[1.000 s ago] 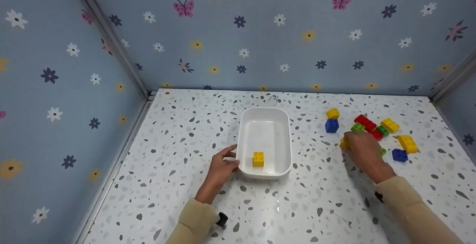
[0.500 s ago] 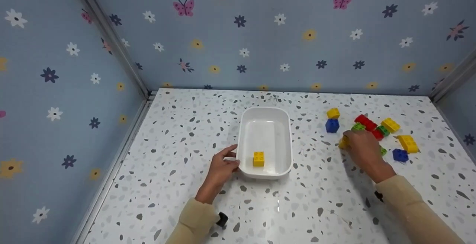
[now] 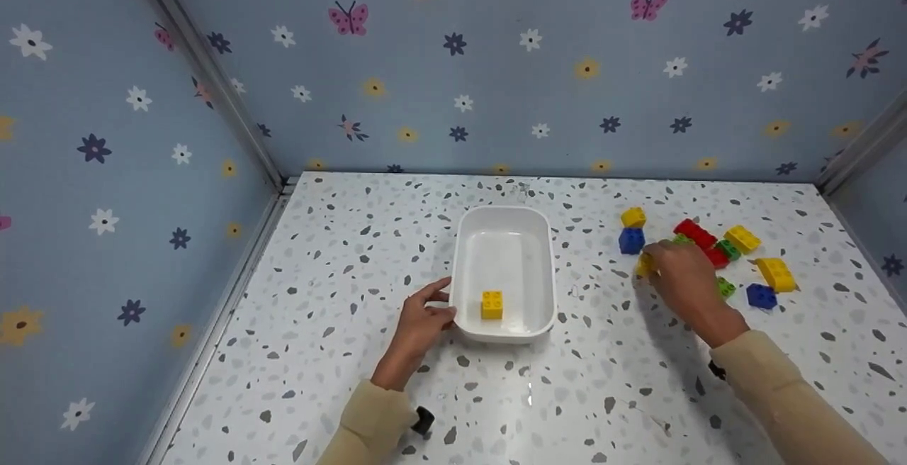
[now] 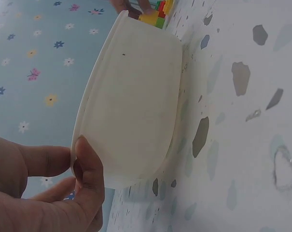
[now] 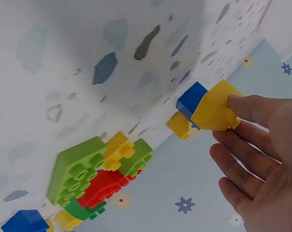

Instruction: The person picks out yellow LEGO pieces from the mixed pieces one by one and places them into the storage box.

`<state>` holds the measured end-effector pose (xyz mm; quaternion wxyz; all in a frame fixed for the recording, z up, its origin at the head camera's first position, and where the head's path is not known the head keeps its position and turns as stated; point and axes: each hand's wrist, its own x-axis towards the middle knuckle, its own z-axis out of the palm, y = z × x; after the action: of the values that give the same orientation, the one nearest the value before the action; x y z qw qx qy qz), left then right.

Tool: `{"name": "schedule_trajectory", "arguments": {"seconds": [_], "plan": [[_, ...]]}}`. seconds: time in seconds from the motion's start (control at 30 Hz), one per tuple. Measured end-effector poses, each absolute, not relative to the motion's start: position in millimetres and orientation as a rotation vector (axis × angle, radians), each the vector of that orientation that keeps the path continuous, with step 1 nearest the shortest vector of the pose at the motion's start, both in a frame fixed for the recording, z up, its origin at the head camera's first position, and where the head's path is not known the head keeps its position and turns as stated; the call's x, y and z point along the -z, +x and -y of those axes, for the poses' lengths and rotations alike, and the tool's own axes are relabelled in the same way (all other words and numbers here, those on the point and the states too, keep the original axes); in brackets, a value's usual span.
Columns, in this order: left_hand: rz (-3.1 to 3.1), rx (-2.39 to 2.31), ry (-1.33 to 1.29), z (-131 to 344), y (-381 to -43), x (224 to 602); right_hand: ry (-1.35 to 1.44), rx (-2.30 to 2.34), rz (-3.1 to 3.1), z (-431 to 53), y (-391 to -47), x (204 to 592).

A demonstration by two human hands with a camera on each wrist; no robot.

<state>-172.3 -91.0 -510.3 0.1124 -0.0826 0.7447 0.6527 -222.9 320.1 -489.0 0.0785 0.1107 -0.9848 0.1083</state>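
A white plastic tub (image 3: 504, 252) stands on the speckled table, and one yellow brick (image 3: 492, 305) lies inside it. My left hand (image 3: 419, 325) pinches the tub's rim at its near left corner, as the left wrist view shows closely. Between thumb and fingers, my right hand (image 3: 684, 281) holds another yellow toy brick (image 5: 214, 106), apart from the other bricks. Just beyond that hand lie a blue brick (image 3: 631, 241) and a small yellow brick (image 3: 633, 217). In the right wrist view a light green brick (image 5: 76, 169) lies against a red brick (image 5: 104, 187).
Right of the right hand lie a long yellow brick (image 3: 777, 274), a blue brick (image 3: 762, 296) and a yellow brick (image 3: 742, 239). A dark green brick (image 3: 728, 249) sits among the red ones. A flowered wall (image 3: 453, 82) borders the table (image 3: 354, 238) behind.
My right hand, holding the yellow brick, has moved slightly left, and more of the green brick behind it shows. The left hand and the tub have stayed in place.
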Motion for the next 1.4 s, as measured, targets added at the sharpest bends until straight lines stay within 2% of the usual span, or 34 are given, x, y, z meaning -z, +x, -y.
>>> {"name": "schedule_trajectory", "arguments": {"seconds": [1.4], "plan": [[-2.141,-1.981,-0.217,91.7,-172.0,513.4,0.577,-0.315,2.742,-262.6,-232.1,475.0]]}}
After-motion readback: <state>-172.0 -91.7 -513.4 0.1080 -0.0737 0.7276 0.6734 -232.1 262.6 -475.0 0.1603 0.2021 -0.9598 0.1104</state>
